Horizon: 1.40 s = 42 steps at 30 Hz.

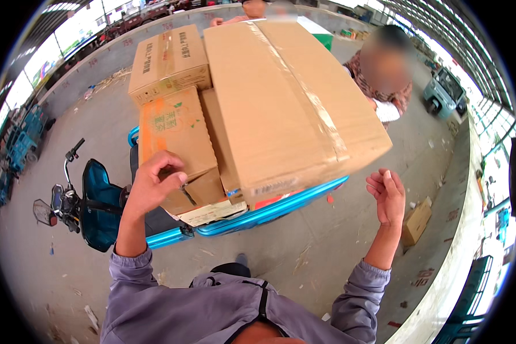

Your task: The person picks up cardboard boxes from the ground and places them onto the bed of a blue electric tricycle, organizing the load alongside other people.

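A large taped cardboard box (279, 99) tops the load on a blue cargo tricycle (275, 210). My right hand (387, 193) is raised off its near right corner, fingers loosely curled, holding nothing. Over a smaller box with orange print (176, 129), my left hand (161, 178) has its thumb and fingers apart and nothing in its grasp; whether it touches the cardboard I cannot tell. Another carton (170, 60) bearing dark writing lies behind the orange-printed one. A flattish pale box (213, 213) sticks out beneath, at the cargo bed's edge.
The tricycle's handlebar (71, 152) and blue front shield (96, 206) are at left. A person in a patterned top (400, 94) stands beyond the load, another person (253, 8) behind it. At right are a low concrete wall (456, 215), a carton (416, 221) and a parked vehicle (445, 92).
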Each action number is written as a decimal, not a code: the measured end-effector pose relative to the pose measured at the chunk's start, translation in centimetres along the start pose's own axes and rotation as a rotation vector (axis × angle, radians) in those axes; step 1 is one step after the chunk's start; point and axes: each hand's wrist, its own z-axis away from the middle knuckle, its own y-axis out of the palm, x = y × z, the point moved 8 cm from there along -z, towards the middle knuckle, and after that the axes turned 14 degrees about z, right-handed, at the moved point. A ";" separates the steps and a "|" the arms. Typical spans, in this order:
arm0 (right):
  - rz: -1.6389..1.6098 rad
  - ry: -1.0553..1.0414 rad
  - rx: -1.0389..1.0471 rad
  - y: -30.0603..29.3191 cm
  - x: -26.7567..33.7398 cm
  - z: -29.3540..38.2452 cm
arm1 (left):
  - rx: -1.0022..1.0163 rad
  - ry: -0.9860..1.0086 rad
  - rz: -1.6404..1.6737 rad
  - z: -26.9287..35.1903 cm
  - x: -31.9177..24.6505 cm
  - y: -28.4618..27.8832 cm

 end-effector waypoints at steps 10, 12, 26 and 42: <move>-0.021 -0.121 0.172 4.4 6.9 -8.7 | 0.022 0.089 -0.165 0.1 -1.5 -0.7; 0.050 -0.111 0.250 5.4 8.2 -9.6 | 0.018 0.128 -0.184 0.0 -1.6 -1.0; 0.139 -0.184 0.504 13.4 12.6 -13.3 | 0.044 0.009 -0.063 -0.1 -0.7 -0.9; 0.035 -0.239 0.352 18.8 17.2 -5.2 | -0.035 -0.133 0.087 -0.4 0.3 -0.8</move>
